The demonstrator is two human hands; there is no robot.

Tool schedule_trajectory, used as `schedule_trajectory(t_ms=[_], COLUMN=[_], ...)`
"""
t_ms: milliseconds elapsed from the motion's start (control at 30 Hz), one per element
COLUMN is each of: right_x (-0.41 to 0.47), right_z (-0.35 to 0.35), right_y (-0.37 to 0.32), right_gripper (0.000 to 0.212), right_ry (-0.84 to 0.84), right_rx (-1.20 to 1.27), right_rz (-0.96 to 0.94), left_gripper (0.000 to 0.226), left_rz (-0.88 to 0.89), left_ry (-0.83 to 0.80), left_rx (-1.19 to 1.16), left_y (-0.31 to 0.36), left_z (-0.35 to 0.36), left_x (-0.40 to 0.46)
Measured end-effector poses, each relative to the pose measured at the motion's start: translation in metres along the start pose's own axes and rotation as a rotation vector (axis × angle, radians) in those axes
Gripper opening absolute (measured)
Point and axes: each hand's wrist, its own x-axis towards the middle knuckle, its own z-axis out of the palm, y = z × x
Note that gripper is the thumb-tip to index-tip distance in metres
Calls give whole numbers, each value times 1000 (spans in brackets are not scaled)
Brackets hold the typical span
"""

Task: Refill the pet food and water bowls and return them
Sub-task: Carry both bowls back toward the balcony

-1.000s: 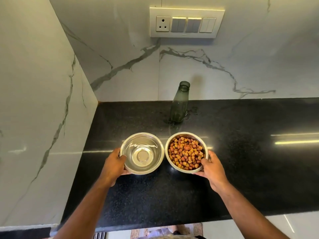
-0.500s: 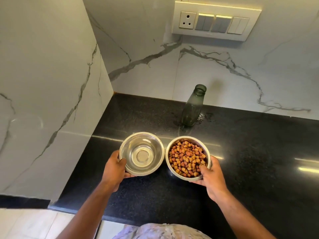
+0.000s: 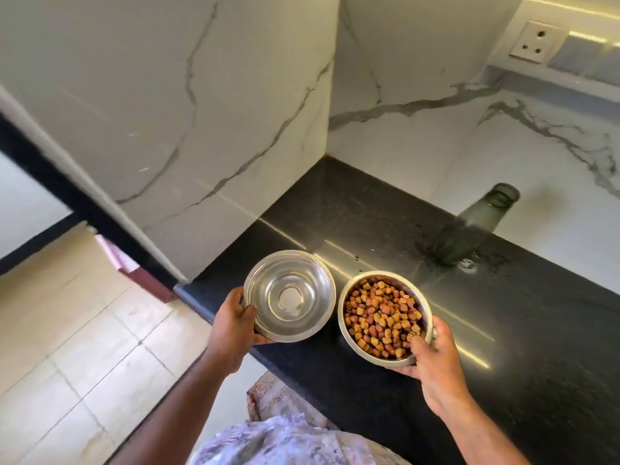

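Note:
My left hand (image 3: 235, 325) grips the near rim of a steel water bowl (image 3: 291, 293), thumb inside the rim; clear water shows in it. My right hand (image 3: 432, 357) holds a second steel bowl (image 3: 349, 325) from below at its right side, thumb over the rim. This bowl is full of brown and orange pet food (image 3: 382, 320). Both bowls sit side by side, lifted just above the front left corner of the black counter (image 3: 520, 380).
A dark green open glass bottle (image 3: 469, 229) stands at the back of the counter with spilled drops around its base. White marble walls close the left and back. A socket and switch panel (image 3: 536, 43) is up right. Beige floor tiles (image 3: 67, 330) lie to the left.
The view has swung left and down, bringing the floor into sight. Both bowls have come toward the counter's front left corner, still held in my hands.

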Motion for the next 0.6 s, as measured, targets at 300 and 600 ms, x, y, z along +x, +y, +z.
schedule_trajectory(t_ms=[300, 600], right_x=[-46, -112], right_z=[83, 195], right_y=[16, 62], right_gripper=[42, 43], right_ry=[-236, -379], right_rx=[-117, -246], right_rz=[-68, -89], left_gripper=[36, 32], left_rz=[-23, -54], left_ry=[213, 385], left_rx=[-178, -304], left_y=[-43, -99], left_z=[-109, -247], left_x=[-55, -104])
